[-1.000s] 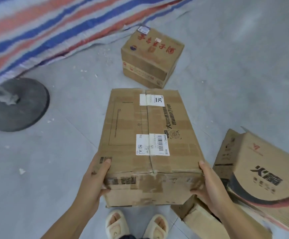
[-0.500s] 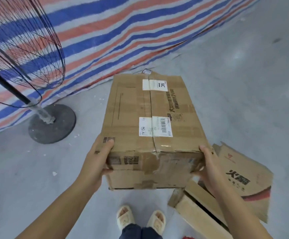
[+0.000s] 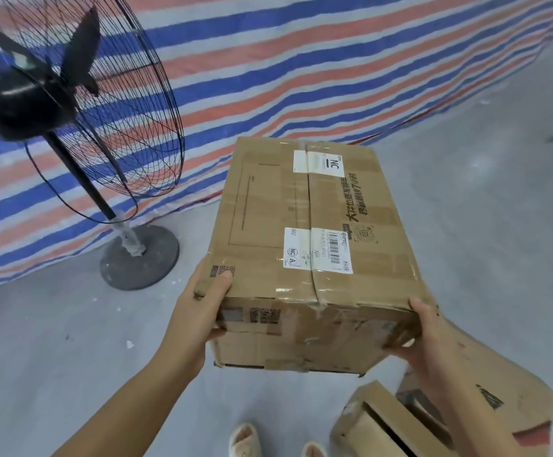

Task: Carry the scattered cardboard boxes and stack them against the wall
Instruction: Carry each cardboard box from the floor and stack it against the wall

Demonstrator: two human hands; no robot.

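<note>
A person carries a taped cardboard box (image 3: 308,245) clear of the floor, the left hand (image 3: 199,311) clamped on its near left corner with the thumb over the top edge, the right hand (image 3: 423,331) gripping the near right corner from the side and beneath. Both hands are closed firmly on the box; the split grip at opposite corners looks chosen to keep the long carton level while walking. The box fills the centre of the view, its far end pointing toward 12 o'clock, where a striped tarpaulin (image 3: 301,61) in blue, red and white hangs as the wall covering. That is the likely stacking spot, and no box is yet seen against it.

At 10 o'clock stands a black pedestal fan (image 3: 54,94), its round base (image 3: 140,255) on the bare grey concrete floor (image 3: 499,209), near enough to the path that the carrier may need to steer right of it. At 5 o'clock, just beside the right forearm, more cardboard boxes (image 3: 400,420) lie on the floor, still uncollected. Pale slippers (image 3: 245,440) show at 6 o'clock.
</note>
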